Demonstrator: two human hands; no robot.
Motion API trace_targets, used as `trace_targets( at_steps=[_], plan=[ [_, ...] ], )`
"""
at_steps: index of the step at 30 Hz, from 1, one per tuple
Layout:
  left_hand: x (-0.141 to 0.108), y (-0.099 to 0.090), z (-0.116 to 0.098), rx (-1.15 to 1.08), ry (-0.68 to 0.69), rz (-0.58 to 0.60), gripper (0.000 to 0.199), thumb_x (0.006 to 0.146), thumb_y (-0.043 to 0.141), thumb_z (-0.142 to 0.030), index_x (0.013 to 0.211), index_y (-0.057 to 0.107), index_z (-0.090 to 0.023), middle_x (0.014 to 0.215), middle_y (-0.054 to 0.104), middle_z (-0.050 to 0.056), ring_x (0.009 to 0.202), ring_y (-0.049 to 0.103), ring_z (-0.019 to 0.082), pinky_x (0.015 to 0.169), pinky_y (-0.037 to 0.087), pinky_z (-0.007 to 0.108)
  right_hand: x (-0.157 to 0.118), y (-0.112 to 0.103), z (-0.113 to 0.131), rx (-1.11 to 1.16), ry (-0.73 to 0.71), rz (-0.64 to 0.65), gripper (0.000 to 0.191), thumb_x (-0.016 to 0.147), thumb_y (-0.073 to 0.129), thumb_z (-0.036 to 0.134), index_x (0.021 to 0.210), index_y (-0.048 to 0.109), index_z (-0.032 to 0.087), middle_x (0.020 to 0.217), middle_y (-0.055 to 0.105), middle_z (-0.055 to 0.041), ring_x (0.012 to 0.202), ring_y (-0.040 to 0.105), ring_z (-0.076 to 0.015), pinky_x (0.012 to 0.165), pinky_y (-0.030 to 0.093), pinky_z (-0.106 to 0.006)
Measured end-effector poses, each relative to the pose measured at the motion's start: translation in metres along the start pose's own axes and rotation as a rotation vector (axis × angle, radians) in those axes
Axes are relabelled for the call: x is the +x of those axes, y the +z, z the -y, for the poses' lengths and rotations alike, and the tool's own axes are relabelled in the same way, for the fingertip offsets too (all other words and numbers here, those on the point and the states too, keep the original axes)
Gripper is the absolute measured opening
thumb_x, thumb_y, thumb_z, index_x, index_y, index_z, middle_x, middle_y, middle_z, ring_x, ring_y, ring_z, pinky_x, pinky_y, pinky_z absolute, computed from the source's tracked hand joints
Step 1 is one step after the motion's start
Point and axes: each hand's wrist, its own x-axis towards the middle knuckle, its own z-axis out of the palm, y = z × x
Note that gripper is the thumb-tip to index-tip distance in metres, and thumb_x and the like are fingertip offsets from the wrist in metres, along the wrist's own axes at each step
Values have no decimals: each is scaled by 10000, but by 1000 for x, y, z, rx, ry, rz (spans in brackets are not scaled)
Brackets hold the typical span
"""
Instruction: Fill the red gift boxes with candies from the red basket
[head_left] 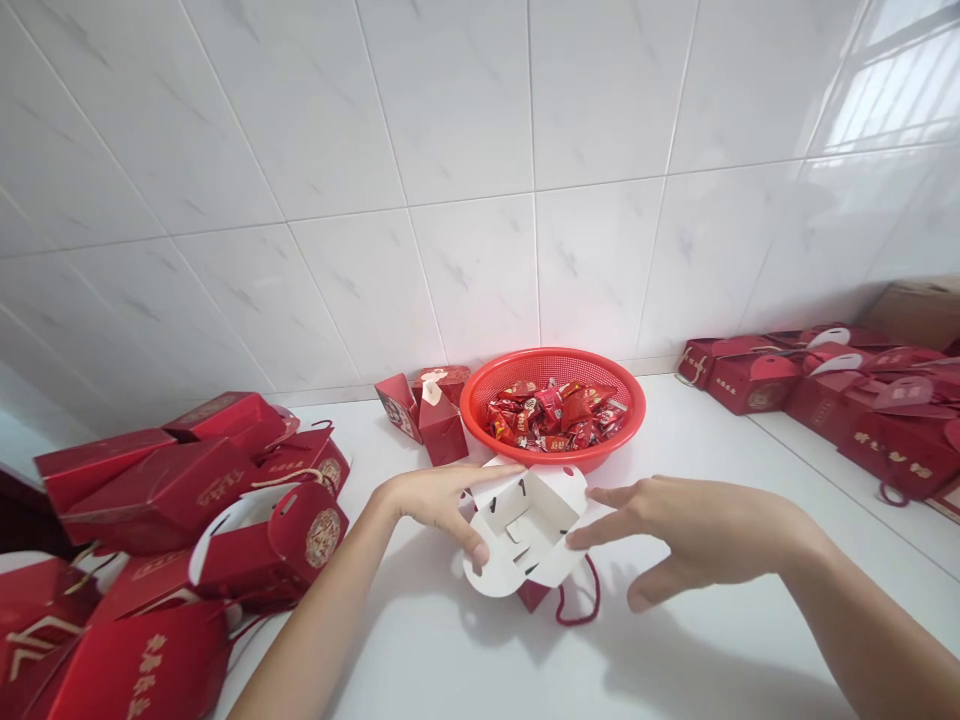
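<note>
An opened gift box [534,520], white inside and red outside, stands in front of me with its flaps spread. A dark red cord hangs at its near side. My left hand [442,505] holds the box's left side, thumb on the near flap and fingers along the far edge. At the right flaps, my right hand [660,530] touches the box with its fingertips, its fingers apart and the thumb stretched out. Right behind the box is a red plastic basket [634,425] with many red-wrapped candies [551,410] in it.
Red gift boxes [217,480] are piled at the left. More closed red boxes [870,390] line the right side by the wall, near a cardboard box [915,310]. Small red boxes [441,425] stand left of the basket. A tiled wall [480,260] rises behind the white table [442,640].
</note>
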Motion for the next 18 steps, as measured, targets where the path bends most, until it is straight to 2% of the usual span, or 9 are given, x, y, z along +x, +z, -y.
trace_targets(
  at_steps=[3, 6, 7, 9, 10, 12, 14, 15, 18],
  plan=[
    [-14, -18, -8, -7, -18, -139, 815, 710, 790, -525, 1451, 508, -337, 1492, 529, 33, 1333, 503, 316, 1049, 438, 349, -4, -14, -8, 85, -134, -181, 488, 890, 641, 443, 1350, 635, 281, 1256, 688, -86, 1079, 652, -262, 887, 493, -339],
    [-3, -39, -17, -16, -61, -287, 562, 831, 664, -506, 1330, 634, -249, 1182, 727, 55, 1066, 666, 250, 880, 516, 302, 11, -28, -25, 165, -198, -410, 313, 914, 595, 377, 1142, 739, 218, 1096, 743, -67, 951, 679, -209, 812, 512, -296],
    [9, -44, -19, 4, -63, -323, 499, 851, 635, -497, 1270, 672, -229, 1100, 751, 53, 996, 683, 237, 840, 520, 292, 23, -31, -33, 199, -202, -490, 257, 904, 593, 344, 1049, 756, 206, 1021, 752, -57, 897, 680, -195, 785, 515, -286],
    [43, -50, -21, 88, -30, -392, 369, 860, 613, -461, 1116, 734, -225, 1079, 755, 42, 974, 682, 225, 831, 504, 276, 53, -33, -52, 324, -190, -667, 190, 881, 590, 293, 918, 747, 192, 916, 750, -39, 818, 678, -175, 745, 522, -277],
    [63, -52, -20, 119, -15, -402, 333, 868, 595, -448, 1071, 741, -228, 1037, 761, 38, 935, 686, 219, 799, 499, 273, 69, -33, -62, 386, -165, -762, 163, 864, 594, 266, 872, 738, 188, 881, 747, -31, 791, 681, -171, 735, 525, -277],
    [101, -50, -15, 191, -75, -369, 256, 845, 610, -438, 864, 745, -221, 807, 748, 27, 747, 672, 213, 691, 472, 283, 101, -30, -78, 440, -74, -896, 132, 831, 593, 191, 801, 722, 186, 832, 740, -23, 773, 680, -172, 711, 521, -277],
    [132, -46, -7, 213, -165, -331, 263, 738, 722, -387, 573, 630, -205, 556, 627, 9, 596, 608, 206, 617, 431, 295, 123, -27, -88, 468, 17, -946, 140, 798, 595, 112, 761, 710, 184, 838, 743, -22, 794, 681, -170, 733, 513, -273],
    [142, -43, -3, 205, -176, -324, 300, 681, 765, -340, 503, 566, -203, 485, 562, -6, 544, 575, 197, 594, 415, 296, 129, -25, -91, 476, 48, -942, 145, 786, 601, 91, 745, 706, 183, 832, 743, -20, 794, 681, -169, 735, 510, -271],
    [154, -38, 7, 132, -137, -326, 300, 619, 789, -247, 490, 523, -198, 458, 513, -31, 519, 547, 174, 584, 419, 291, 134, -22, -94, 513, 95, -923, 141, 775, 623, 74, 743, 703, 185, 832, 743, -21, 798, 681, -168, 726, 503, -263]
  ],
)
